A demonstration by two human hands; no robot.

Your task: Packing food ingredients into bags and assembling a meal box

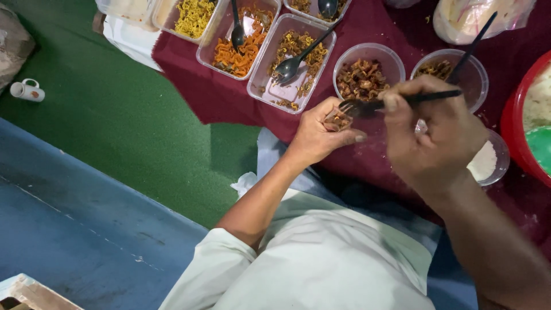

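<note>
My left hand is cupped around a small clear packet with brown snack pieces in it. My right hand grips a black plastic fork whose tines rest at the packet's mouth. Just beyond the fork stands a round clear tub of brown fried pieces. Both hands hover over a maroon cloth.
Rectangular clear trays hold mixed snack with a black spoon, orange sticks and yellow noodles. Another round tub with a black utensil sits right, then a red basin and a tub of white powder. A white mug lies on green flooring.
</note>
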